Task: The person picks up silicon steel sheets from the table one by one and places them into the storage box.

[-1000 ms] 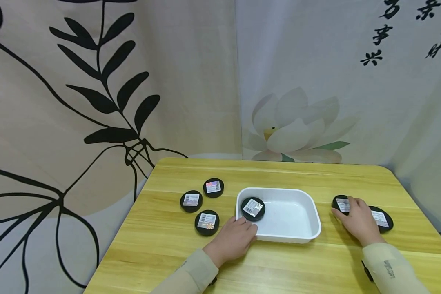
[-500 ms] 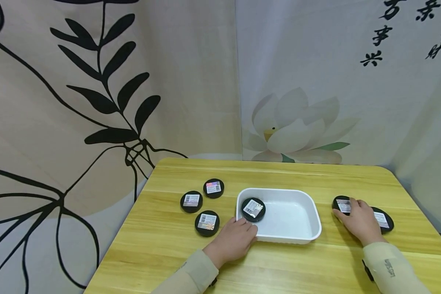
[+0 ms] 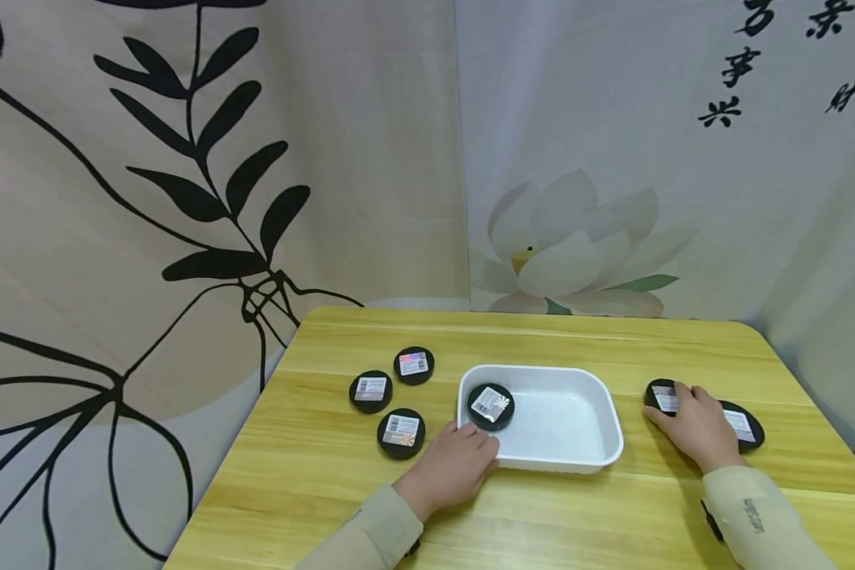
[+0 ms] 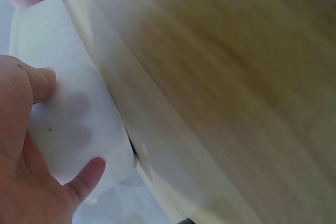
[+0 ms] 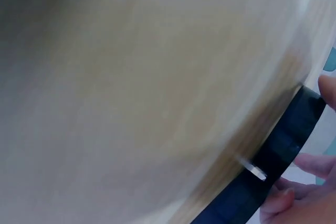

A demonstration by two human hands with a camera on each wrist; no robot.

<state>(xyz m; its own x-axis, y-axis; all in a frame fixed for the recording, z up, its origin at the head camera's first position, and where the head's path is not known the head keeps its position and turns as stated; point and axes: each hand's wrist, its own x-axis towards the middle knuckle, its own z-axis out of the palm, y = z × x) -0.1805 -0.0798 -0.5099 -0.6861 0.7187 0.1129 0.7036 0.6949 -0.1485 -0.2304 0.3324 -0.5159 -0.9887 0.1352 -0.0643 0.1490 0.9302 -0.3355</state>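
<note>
My left hand (image 3: 450,469) grips the near left corner of a white plastic tray (image 3: 563,419), fingers over the rim. In the left wrist view the thumb and another fingertip lie against the tray's outer wall (image 4: 79,103). Inside the tray, at the left end, lies a flat round black container (image 3: 491,406) with a label on top. Over at the right, my right hand (image 3: 700,431) holds another such black container (image 3: 659,395) on the table, its label partly covered. A second labelled black container (image 3: 742,426) sits right beside that hand, partly hidden behind it.
Left of the tray, three more round black containers lie label up: one at the back (image 3: 414,365), one at the left (image 3: 370,391) and one in front (image 3: 401,433). The wooden table (image 3: 577,522) ends at a printed curtain (image 3: 370,158) behind.
</note>
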